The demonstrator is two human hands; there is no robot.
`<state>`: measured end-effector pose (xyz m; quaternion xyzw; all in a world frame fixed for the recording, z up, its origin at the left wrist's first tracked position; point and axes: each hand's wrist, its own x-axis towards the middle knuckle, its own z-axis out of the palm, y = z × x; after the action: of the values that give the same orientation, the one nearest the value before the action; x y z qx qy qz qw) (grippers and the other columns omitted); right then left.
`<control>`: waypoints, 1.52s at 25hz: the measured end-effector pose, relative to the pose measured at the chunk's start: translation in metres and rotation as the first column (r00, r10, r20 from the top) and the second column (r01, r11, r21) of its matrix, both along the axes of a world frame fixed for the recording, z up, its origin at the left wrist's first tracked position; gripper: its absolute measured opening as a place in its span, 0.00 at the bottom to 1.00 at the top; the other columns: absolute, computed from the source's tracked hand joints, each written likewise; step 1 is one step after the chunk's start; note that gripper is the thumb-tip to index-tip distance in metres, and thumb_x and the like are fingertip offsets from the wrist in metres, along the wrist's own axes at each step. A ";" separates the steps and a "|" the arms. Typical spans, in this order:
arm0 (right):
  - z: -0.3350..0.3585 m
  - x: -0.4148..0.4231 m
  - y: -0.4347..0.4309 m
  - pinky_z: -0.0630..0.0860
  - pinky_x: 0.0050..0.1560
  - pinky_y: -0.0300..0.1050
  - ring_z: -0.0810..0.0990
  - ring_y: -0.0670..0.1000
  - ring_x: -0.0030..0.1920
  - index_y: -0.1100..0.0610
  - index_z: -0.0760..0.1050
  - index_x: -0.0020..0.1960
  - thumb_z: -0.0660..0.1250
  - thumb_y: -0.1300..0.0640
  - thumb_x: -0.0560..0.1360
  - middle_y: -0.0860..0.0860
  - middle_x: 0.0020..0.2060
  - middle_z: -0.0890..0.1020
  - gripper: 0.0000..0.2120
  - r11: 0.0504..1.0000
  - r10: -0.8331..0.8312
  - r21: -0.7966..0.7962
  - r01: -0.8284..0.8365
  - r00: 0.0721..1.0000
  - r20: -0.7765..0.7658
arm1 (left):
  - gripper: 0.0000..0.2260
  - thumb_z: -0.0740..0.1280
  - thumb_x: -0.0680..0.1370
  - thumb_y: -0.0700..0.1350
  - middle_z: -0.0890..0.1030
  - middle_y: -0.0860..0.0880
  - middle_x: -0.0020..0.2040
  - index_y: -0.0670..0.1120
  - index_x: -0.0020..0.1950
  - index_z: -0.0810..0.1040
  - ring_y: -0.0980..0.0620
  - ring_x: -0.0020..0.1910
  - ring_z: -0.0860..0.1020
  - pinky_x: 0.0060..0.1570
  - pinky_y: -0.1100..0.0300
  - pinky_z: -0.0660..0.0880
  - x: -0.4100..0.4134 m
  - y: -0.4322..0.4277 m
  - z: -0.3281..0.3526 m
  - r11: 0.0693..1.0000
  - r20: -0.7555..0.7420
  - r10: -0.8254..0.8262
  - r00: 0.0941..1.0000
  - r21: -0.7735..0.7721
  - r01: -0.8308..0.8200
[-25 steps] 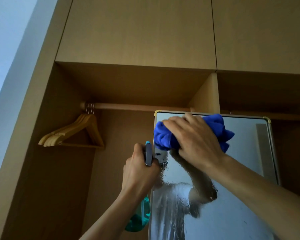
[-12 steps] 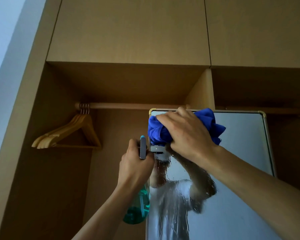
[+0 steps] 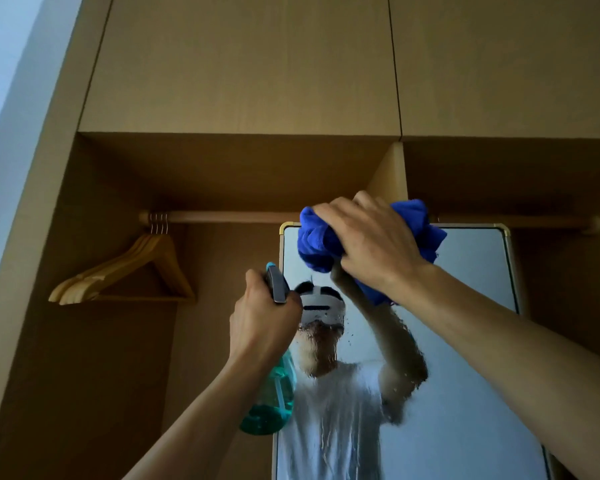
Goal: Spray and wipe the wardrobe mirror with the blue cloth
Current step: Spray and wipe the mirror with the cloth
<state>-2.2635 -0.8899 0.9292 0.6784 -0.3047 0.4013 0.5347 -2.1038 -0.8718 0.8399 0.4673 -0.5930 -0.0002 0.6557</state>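
Two hands up at the wardrobe mirror (image 3: pixel 471 271). Right hand (image 3: pixel 371 247) grasps the bunched blue cloth (image 3: pixel 317 244), pressed to the glass at its top edge, near the left corner. Left hand (image 3: pixel 260 323) wrapped round a teal spray bottle (image 3: pixel 271 407), just beside the mirror's left frame. Droplets streak the lower glass. Wooden hangers (image 3: pixel 125 271) on the rail (image 3: pixel 229 216), left.
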 end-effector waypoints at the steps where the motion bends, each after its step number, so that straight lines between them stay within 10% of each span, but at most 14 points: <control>1: 0.008 -0.007 0.000 0.71 0.56 0.53 0.74 0.57 0.54 0.54 0.71 0.67 0.69 0.66 0.69 0.50 0.58 0.80 0.28 1.000 0.014 0.005 -0.014 1.000 0.022 | 0.09 0.66 0.80 0.46 0.76 0.52 0.43 0.49 0.55 0.67 0.50 0.42 0.78 0.50 0.43 0.79 -0.002 0.000 0.001 1.000 -0.014 0.000 1.000 -0.003 0.000; 38: -0.073 -0.092 -0.018 0.75 0.52 0.51 0.75 0.54 0.50 0.52 0.73 0.65 0.75 0.62 0.68 0.48 0.54 0.81 0.27 0.995 0.076 0.071 -0.073 0.997 -0.032 | 0.12 0.67 0.79 0.46 0.73 0.54 0.42 0.49 0.56 0.65 0.46 0.39 0.77 0.39 0.48 0.78 -0.053 0.005 -0.023 0.952 -0.067 0.303 0.951 -0.034 -0.305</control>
<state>-2.3550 -0.9082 0.8563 0.7144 -0.2838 0.3984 0.5004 -2.1573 -0.8668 0.8169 0.5382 -0.4937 0.0996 0.6758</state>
